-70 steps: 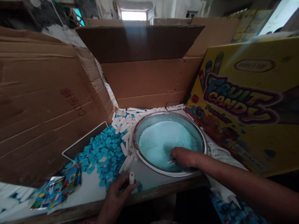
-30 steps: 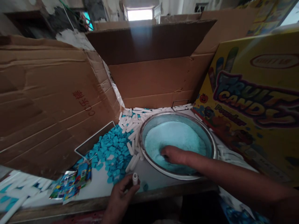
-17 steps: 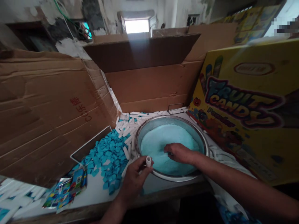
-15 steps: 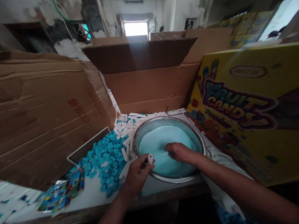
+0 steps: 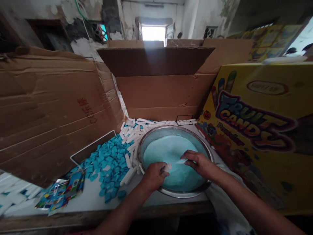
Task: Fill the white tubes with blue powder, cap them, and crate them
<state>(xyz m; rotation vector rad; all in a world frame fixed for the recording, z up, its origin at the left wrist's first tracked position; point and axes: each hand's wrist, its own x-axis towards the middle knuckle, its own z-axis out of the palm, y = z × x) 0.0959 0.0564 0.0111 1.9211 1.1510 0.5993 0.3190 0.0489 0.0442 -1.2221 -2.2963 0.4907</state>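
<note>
My left hand (image 5: 154, 176) is closed around a small white plastic tube (image 5: 167, 167), tilted with its mouth toward the right. My right hand (image 5: 199, 163) pinches a small pale scoop (image 5: 181, 161) that carries some powder, its tip a short gap from the tube's mouth. Both hands are over a wide steel basin (image 5: 179, 195) of pale blue powder (image 5: 168, 147). Fingers partly cover the scoop's handle. Left of the basin lie many white tubes (image 5: 128, 161) and a heap of blue caps (image 5: 107, 169).
Cardboard walls (image 5: 156, 94) enclose the back and left of the table. A yellow printed carton (image 5: 256, 117) stands at the right. Colourful wrappers (image 5: 58, 195) lie near the front left edge, and a pale cloth or bag (image 5: 225, 202) hangs beside my right forearm.
My right hand has lifted the scoop out of the powder. My left hand has moved right over the basin, tipping the tube from upright toward the scoop. The view has shifted slightly.
</note>
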